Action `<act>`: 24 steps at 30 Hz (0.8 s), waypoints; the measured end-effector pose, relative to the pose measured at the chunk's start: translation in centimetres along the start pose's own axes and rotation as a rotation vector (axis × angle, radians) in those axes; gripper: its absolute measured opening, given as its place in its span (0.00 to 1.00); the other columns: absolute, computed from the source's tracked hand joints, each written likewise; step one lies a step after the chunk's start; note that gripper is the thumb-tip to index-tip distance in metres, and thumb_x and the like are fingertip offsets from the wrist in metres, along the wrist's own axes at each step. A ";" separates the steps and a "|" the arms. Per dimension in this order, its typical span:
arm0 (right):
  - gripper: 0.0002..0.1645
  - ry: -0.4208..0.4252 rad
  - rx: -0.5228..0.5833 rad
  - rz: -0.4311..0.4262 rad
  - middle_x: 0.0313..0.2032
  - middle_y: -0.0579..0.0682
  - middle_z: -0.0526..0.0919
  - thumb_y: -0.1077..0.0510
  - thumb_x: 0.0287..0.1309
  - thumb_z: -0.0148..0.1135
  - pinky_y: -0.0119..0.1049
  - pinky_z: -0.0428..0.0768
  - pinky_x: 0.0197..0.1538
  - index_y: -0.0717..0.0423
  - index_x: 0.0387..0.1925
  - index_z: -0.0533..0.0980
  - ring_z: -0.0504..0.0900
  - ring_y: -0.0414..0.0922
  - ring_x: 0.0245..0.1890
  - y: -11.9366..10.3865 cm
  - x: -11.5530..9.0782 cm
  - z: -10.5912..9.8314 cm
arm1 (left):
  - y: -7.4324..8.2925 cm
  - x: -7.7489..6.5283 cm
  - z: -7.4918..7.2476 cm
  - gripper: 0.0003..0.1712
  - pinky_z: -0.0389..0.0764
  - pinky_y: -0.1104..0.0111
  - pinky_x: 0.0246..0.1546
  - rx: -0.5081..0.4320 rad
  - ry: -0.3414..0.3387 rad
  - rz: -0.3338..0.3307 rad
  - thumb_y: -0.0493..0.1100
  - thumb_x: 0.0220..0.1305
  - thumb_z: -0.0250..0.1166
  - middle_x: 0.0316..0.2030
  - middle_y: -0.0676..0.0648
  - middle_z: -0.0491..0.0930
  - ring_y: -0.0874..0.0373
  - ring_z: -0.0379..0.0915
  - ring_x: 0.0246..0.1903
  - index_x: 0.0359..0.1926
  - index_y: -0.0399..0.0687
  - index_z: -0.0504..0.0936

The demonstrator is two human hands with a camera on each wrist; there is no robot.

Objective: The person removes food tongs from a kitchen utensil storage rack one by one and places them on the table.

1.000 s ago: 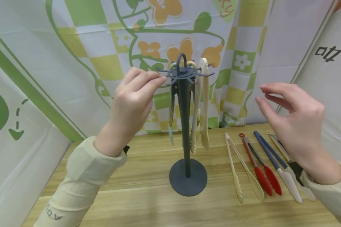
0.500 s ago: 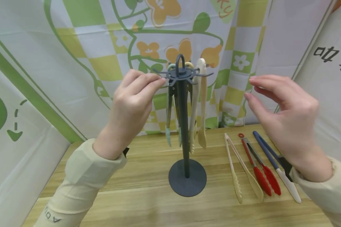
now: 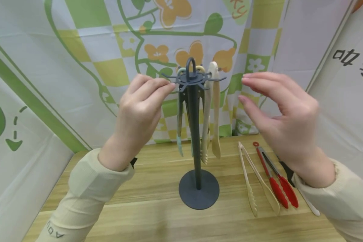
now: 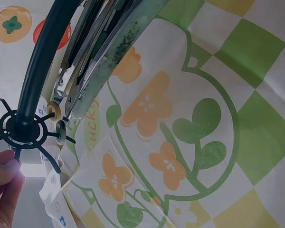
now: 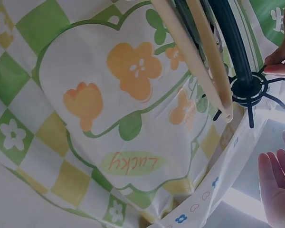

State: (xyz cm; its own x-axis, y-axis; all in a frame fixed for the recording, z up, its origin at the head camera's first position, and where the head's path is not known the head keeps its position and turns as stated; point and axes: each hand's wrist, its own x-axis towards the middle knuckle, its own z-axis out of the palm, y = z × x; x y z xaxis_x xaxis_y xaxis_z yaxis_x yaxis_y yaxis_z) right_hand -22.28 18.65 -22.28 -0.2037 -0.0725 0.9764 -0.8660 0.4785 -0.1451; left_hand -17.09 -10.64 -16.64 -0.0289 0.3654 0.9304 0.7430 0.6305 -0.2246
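A dark grey utensil rack [image 3: 196, 141] stands upright on a round base, spoke-like hooks circling its top. My left hand [image 3: 140, 104] pinches one hook on the rack's left side between thumb and fingers; the pinched hook [image 4: 17, 156] shows in the left wrist view. From the rack's right side hang cream tongs [image 3: 216, 121]. Behind the pole hang mint-tipped tongs [image 3: 179, 134] and another pair with a yellow ring [image 3: 200, 69]. My right hand [image 3: 287, 124] is in the air right of the rack, holding nothing, its thumb and fingers apart.
Cream-pink tongs [image 3: 260, 181] and red tongs [image 3: 278, 188] lie on the wooden table [image 3: 133, 208] at the right. A white tip [image 3: 312, 205] of another pair shows from under the right forearm. A printed curtain [image 3: 109, 74] hangs close behind the rack.
My right hand has moved left toward the rack, its forearm now covering the blue and yellow-handled tongs. My left hand stays on the hook. The hanging mint-tipped tongs have swayed slightly.
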 end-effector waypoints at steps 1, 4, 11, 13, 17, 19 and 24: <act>0.24 -0.002 0.011 -0.008 0.42 0.51 0.83 0.62 0.32 0.77 0.43 0.77 0.51 0.52 0.39 0.82 0.81 0.50 0.44 0.0 0.1 0.3 | 0.0 0.0 0.0 0.16 0.76 0.65 0.30 -0.001 -0.001 0.000 0.21 0.59 0.48 0.29 0.39 0.81 0.46 0.70 0.29 0.32 0.30 0.83; 0.23 -0.006 0.026 -0.025 0.42 0.51 0.82 0.60 0.33 0.77 0.43 0.76 0.52 0.52 0.39 0.82 0.80 0.51 0.45 0.1 0.1 1.2 | 0.0 0.0 0.0 0.16 0.76 0.65 0.30 -0.003 -0.005 -0.001 0.21 0.59 0.48 0.29 0.39 0.81 0.46 0.70 0.30 0.32 0.30 0.83; 0.14 -0.027 0.041 -0.080 0.41 0.48 0.83 0.63 0.47 0.67 0.41 0.78 0.48 0.53 0.39 0.82 0.81 0.48 0.43 -7.4 3.0 2.4 | 0.0 0.0 0.0 0.16 0.76 0.65 0.29 -0.002 -0.005 -0.001 0.21 0.59 0.48 0.29 0.39 0.81 0.46 0.70 0.29 0.32 0.30 0.83; 0.12 -0.031 0.045 -0.095 0.41 0.47 0.83 0.64 0.50 0.64 0.39 0.78 0.48 0.55 0.39 0.82 0.81 0.46 0.43 -9.4 3.9 2.7 | 0.0 0.0 0.0 0.16 0.76 0.65 0.29 -0.002 -0.003 -0.002 0.21 0.59 0.48 0.29 0.39 0.81 0.46 0.70 0.29 0.32 0.30 0.83; 0.10 -0.049 0.016 -0.130 0.40 0.48 0.83 0.65 0.52 0.63 0.37 0.78 0.47 0.60 0.38 0.82 0.80 0.45 0.42 -11.3 4.6 3.2 | 0.0 0.0 -0.1 0.16 0.76 0.65 0.30 -0.005 -0.006 -0.003 0.21 0.59 0.48 0.29 0.39 0.81 0.46 0.70 0.30 0.32 0.30 0.83; 0.10 -0.062 0.008 -0.147 0.40 0.48 0.83 0.64 0.52 0.63 0.36 0.78 0.47 0.61 0.38 0.82 0.80 0.44 0.42 -11.7 4.9 3.5 | 0.0 0.0 -0.1 0.16 0.76 0.64 0.30 -0.005 -0.010 -0.005 0.21 0.59 0.48 0.30 0.39 0.81 0.46 0.70 0.30 0.32 0.30 0.83; 0.11 -0.078 0.012 -0.172 0.40 0.49 0.83 0.68 0.49 0.64 0.35 0.79 0.47 0.62 0.38 0.81 0.80 0.44 0.42 -11.4 5.1 4.3 | 0.0 0.0 -0.1 0.15 0.76 0.65 0.30 -0.002 -0.015 -0.008 0.22 0.60 0.49 0.30 0.39 0.81 0.46 0.70 0.30 0.33 0.30 0.83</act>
State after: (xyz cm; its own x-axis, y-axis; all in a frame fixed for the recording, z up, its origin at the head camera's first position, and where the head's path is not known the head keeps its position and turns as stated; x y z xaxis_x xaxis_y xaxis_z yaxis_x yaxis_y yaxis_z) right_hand -15.40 9.03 -16.37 -0.0862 -0.2203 0.9716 -0.8966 0.4424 0.0208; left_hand -17.00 -10.72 -16.56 -0.0446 0.3701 0.9279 0.7438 0.6324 -0.2165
